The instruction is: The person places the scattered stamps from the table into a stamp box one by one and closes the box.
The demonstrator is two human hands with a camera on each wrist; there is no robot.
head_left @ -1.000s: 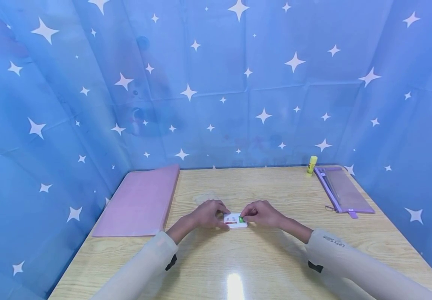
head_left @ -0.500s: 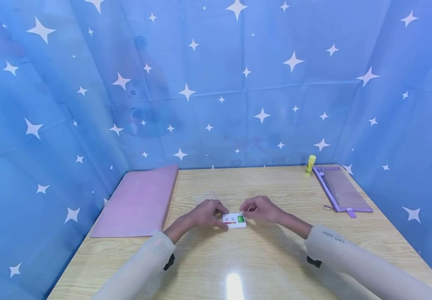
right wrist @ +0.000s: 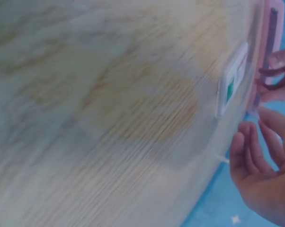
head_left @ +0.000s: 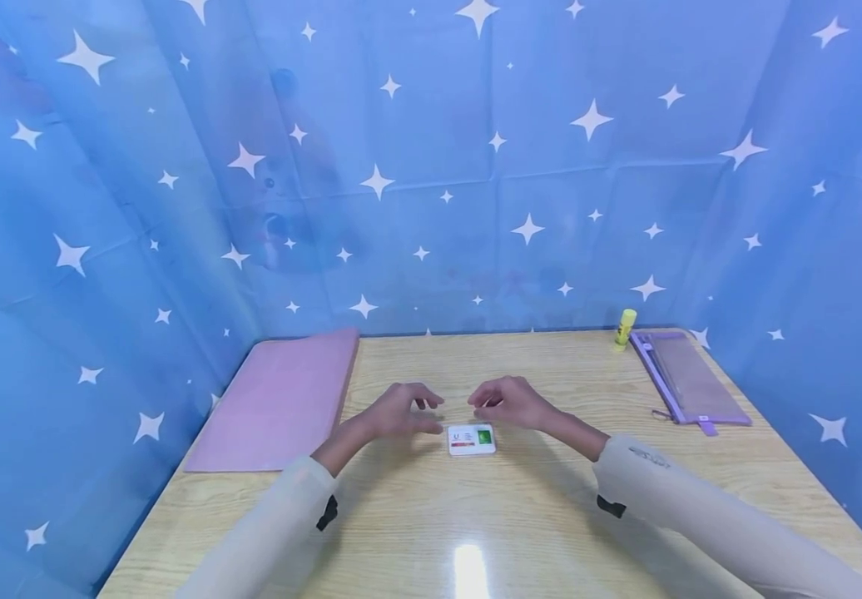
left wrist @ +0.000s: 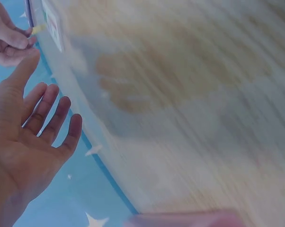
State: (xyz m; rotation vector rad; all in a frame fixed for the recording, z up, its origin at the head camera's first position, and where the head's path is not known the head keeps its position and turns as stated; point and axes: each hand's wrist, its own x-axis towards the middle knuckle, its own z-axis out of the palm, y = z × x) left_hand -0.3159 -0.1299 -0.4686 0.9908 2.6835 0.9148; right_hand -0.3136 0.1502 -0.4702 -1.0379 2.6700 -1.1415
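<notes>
A small flat white case (head_left: pixel 472 440) with a green square and a red stripe lies on the wooden table (head_left: pixel 401 532), in front of and between the two hands. My left hand (head_left: pixel 404 409) is raised to the left of it, thumb and fingers spread, holding nothing; the left wrist view shows its bare palm. To the right, slightly behind the case, hovers my right hand (head_left: pixel 509 401) with loosely bent fingers. In the right wrist view, that hand (right wrist: pixel 270 175) has nothing visible between thumb and fingers. Neither hand touches the case.
A pink folder (head_left: pixel 274 403) lies at the table's left. At the back right stands a yellow glue stick (head_left: pixel 625 329) beside a purple zip pouch (head_left: pixel 689 378). A blue curtain (head_left: pixel 431 166) with white stars hangs along the table's back and sides.
Both hands have let go of the case and drawn up and back from it, the left one opening. The case has stayed about where it was on the table.
</notes>
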